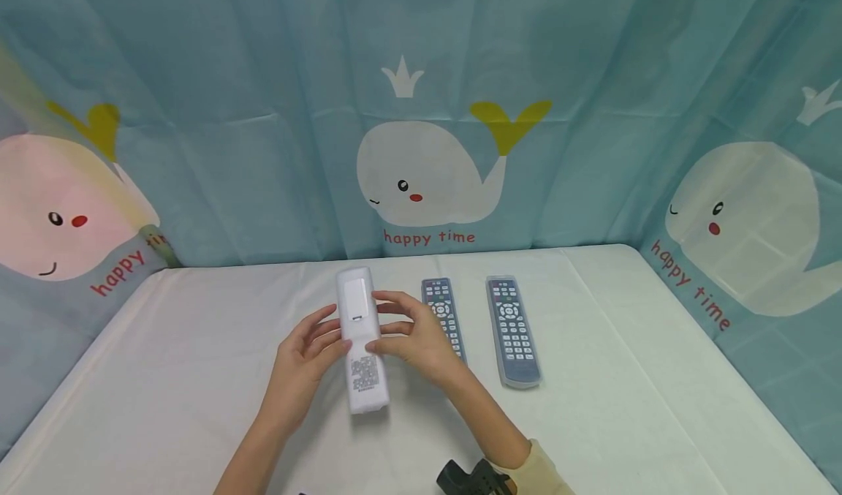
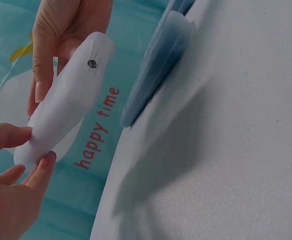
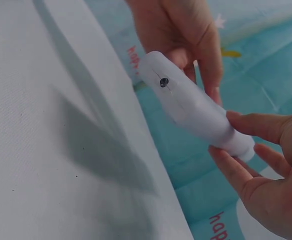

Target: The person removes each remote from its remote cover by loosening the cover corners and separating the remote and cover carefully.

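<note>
A white remote control (image 1: 358, 338) is raised over the white tabletop, its back with the battery cover and a printed label facing up. My left hand (image 1: 296, 371) pinches its left edge between thumb and fingers. On the opposite edge, my right hand (image 1: 421, 338) grips it the same way. Both wrist views show the remote's rounded end with a small dark round spot, and its shadow falls on the cloth below. The remote's button side is hidden in the head view.
Two grey remotes with pale buttons lie on the white tablecloth (image 1: 612, 378): one (image 1: 442, 301) partly behind my right hand, another (image 1: 515, 334) farther right in a clear sleeve. A blue curtain (image 1: 263, 173) with whale prints encloses the back and sides.
</note>
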`<state>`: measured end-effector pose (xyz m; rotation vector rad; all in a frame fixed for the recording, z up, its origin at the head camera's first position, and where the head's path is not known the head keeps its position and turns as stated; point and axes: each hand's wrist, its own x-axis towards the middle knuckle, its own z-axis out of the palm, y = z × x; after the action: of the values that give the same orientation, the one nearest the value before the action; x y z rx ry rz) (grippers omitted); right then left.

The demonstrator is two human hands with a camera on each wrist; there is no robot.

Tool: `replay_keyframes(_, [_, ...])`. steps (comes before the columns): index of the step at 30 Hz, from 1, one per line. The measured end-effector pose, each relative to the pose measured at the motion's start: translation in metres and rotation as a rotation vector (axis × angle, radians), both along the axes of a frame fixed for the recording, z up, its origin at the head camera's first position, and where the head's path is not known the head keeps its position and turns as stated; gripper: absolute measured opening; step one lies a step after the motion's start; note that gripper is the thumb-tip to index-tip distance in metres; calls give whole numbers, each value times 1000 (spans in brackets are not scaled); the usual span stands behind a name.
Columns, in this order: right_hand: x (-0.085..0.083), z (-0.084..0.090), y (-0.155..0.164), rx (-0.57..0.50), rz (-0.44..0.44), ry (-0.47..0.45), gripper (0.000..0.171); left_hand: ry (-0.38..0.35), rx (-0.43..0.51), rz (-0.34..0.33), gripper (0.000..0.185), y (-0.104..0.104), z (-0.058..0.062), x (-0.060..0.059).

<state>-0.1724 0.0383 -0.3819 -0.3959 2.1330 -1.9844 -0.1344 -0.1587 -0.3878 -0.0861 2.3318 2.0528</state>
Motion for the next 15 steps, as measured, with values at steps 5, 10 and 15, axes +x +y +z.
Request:
replay_keyframes(5, [0,1,-2,20,-21,1,67,20,-33,10,64,1,1,0])
replay_keyframes(10, [-1,2,-5,46,-48,13,68,32,-83,19,66,3,3,-1])
replay_keyframes(15, [-2,3,-8,56,-67,24,67,44,-127,24,69,3,8,-4])
